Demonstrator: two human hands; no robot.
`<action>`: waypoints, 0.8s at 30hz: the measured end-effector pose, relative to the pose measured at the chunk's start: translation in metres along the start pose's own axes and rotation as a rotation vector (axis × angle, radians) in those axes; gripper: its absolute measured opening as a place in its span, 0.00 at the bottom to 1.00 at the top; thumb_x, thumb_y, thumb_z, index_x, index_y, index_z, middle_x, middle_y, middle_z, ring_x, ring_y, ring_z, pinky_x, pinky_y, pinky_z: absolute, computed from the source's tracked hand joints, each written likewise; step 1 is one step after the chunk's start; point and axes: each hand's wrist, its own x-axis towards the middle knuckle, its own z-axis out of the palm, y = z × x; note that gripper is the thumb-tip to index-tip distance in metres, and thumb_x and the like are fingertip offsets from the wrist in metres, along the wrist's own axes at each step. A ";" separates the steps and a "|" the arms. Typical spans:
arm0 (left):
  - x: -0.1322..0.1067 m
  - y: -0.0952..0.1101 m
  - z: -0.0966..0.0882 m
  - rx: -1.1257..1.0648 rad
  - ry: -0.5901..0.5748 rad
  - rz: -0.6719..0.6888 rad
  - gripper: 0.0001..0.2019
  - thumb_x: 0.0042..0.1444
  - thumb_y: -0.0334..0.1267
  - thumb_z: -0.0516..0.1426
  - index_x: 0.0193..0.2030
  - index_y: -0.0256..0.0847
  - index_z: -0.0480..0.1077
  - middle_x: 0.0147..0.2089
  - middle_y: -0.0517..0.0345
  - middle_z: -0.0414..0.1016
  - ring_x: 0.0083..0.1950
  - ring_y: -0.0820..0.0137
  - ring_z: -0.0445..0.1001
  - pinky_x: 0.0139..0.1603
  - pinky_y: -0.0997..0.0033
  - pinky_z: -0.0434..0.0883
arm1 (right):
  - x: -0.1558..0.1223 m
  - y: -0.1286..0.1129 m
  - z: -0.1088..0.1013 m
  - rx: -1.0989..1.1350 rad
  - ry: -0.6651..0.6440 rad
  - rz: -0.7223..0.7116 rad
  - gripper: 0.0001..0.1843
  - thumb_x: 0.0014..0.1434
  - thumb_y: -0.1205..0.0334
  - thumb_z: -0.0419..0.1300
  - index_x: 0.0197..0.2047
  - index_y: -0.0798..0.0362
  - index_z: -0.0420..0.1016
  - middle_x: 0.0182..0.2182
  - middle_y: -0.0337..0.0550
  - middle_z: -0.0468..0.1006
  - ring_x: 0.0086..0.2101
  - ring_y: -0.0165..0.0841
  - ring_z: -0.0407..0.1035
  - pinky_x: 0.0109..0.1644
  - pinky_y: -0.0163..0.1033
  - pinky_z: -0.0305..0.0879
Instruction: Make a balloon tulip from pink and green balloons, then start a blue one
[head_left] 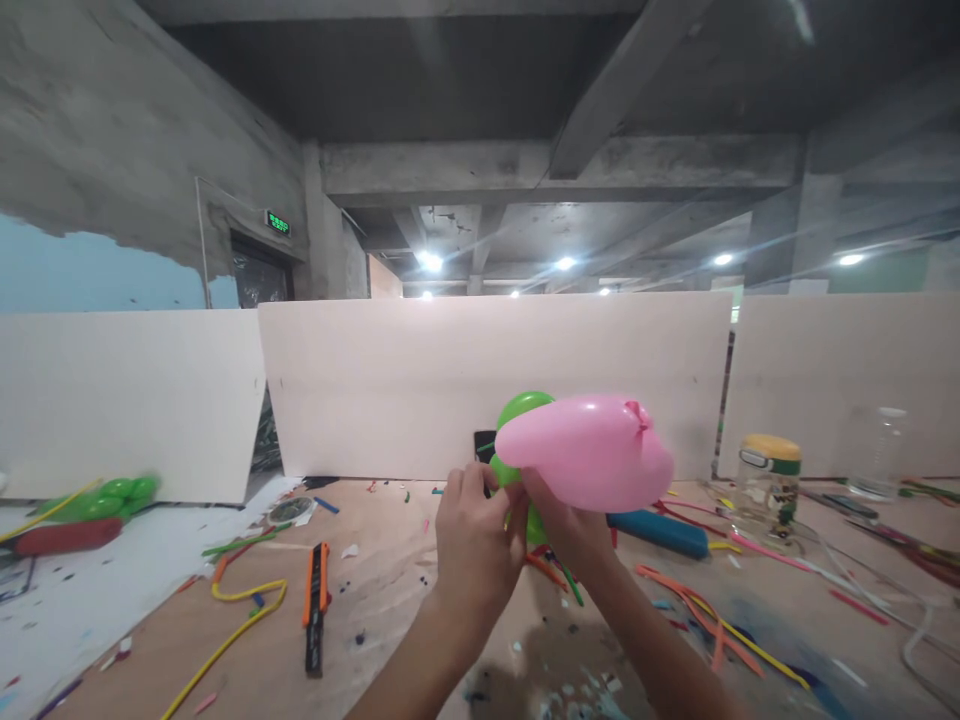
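Room: bare concrete hall under ceiling lights, closed off behind the desk by tall white partition boards (450, 380).
Surface: pale plywood tabletop (390, 610), strewn with rubber scraps and limp modelling balloons.
Left hand (472, 540): clenched, fingertips pinched at the joint between the small glossy green balloon bubbles (521, 408) and the pink piece.
Right hand (570, 530): closed from below on the same joint, thumb against the green balloon bubbles; exact hold partly hidden behind the left hand.
Pink piece: fat pink rubber balloon (592, 452), knotted at its far right end, held clear above the table, jutting rightward just over both hands and touching the green.
Step, by judgement: looked like twist-locking pink to green at the pinch.
Next move, by judgement: called for a firm pinch at the joint, a gentle turn, no nails on taut rubber.
Nearby: blue tube-shaped hand pump (660, 533) just right of the right wrist; orange-and-black utility knife (316, 605) left of the left forearm; long limp yellow balloon (240, 620) farther left; clear jar with yellow lid (769, 480) well to the right.
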 end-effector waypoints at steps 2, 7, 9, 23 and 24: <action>-0.003 0.002 0.001 0.036 -0.020 0.066 0.12 0.56 0.33 0.50 0.40 0.42 0.75 0.38 0.48 0.66 0.40 0.61 0.62 0.40 0.60 0.63 | 0.004 -0.001 -0.002 0.032 0.014 0.020 0.18 0.48 0.48 0.60 0.33 0.55 0.72 0.30 0.47 0.77 0.34 0.40 0.69 0.39 0.42 0.66; -0.001 0.001 0.005 -0.198 -0.015 -0.062 0.11 0.58 0.36 0.50 0.39 0.44 0.75 0.42 0.50 0.62 0.46 0.61 0.62 0.46 0.58 0.64 | 0.013 0.002 -0.005 0.184 0.096 0.019 0.20 0.47 0.50 0.61 0.38 0.57 0.72 0.33 0.48 0.76 0.36 0.41 0.69 0.37 0.43 0.67; 0.001 -0.001 0.010 -0.349 -0.001 -0.188 0.10 0.57 0.40 0.52 0.35 0.42 0.73 0.42 0.51 0.61 0.45 0.63 0.64 0.45 0.60 0.66 | 0.013 0.004 -0.004 0.169 0.105 0.030 0.20 0.46 0.51 0.62 0.38 0.56 0.72 0.32 0.47 0.76 0.36 0.42 0.69 0.37 0.43 0.67; 0.011 -0.013 0.018 -1.196 -0.232 -0.697 0.20 0.37 0.45 0.65 0.34 0.33 0.70 0.27 0.53 0.74 0.33 0.63 0.73 0.33 0.68 0.69 | -0.016 -0.001 0.009 -0.058 -0.030 0.036 0.18 0.46 0.46 0.62 0.32 0.52 0.72 0.35 0.49 0.77 0.38 0.40 0.70 0.44 0.41 0.68; 0.011 -0.012 0.018 -1.150 -0.194 -0.696 0.19 0.37 0.44 0.65 0.33 0.33 0.70 0.27 0.53 0.74 0.33 0.63 0.72 0.32 0.68 0.68 | -0.018 -0.001 0.010 -0.045 -0.061 0.013 0.18 0.47 0.46 0.62 0.33 0.52 0.72 0.35 0.48 0.77 0.38 0.39 0.70 0.44 0.41 0.68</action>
